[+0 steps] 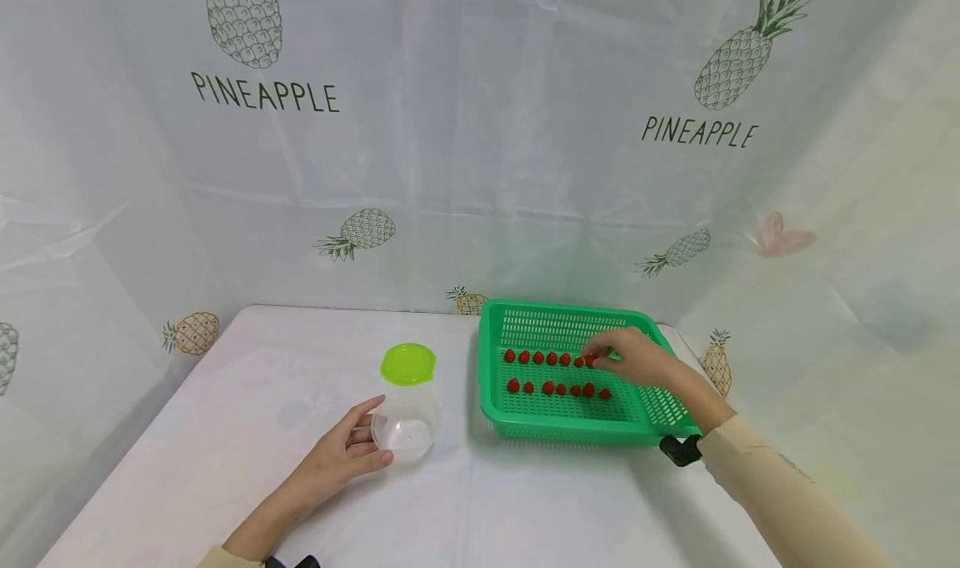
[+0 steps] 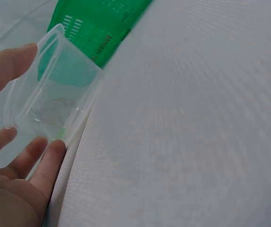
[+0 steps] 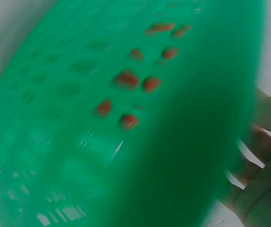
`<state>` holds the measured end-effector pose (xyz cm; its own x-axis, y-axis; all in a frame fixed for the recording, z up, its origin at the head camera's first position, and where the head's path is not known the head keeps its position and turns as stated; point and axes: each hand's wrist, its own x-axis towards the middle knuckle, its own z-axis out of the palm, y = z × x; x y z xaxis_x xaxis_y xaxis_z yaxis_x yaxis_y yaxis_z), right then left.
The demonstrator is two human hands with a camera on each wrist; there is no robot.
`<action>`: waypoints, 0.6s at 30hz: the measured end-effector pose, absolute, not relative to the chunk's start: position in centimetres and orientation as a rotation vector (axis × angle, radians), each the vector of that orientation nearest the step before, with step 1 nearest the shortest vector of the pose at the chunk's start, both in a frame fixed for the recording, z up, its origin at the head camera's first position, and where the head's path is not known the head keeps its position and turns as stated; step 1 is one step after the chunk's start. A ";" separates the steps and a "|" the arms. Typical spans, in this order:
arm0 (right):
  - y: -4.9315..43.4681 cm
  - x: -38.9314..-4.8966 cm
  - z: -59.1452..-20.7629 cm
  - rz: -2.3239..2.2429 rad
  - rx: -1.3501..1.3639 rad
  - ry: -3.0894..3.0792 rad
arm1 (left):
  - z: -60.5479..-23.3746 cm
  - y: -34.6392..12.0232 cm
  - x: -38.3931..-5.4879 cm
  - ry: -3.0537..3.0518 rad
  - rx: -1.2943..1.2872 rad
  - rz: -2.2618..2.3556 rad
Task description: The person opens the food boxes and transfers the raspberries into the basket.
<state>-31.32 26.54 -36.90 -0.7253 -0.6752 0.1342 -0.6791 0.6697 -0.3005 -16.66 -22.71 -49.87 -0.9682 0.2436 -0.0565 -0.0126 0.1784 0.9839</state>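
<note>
My left hand [image 1: 333,464] holds a clear plastic cup [image 1: 405,428] from its left side on the table. In the left wrist view the thumb lies by the cup's [image 2: 71,66] rim and the other fingers curve along the opposite side. Over the green basket [image 1: 562,429], my right hand [image 1: 633,358] pinches a small red strawberry [image 1: 590,360] at the right end of the back row. More strawberries [image 1: 552,358] lie in two rows on the basket floor. The right wrist view is blurred and does not show the fingertips' hold clearly.
A bright green lid [image 1: 408,364] lies flat on the table just behind the cup. The basket's raised slotted walls surround the fruit. Behind the table hangs a pale sheet [image 1: 465,151] printed with pineapples.
</note>
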 end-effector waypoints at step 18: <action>30.9 -31.9 -39.5 0.445 0.993 -2.978 | -49.8 -22.7 -16.7 2.237 0.227 1.888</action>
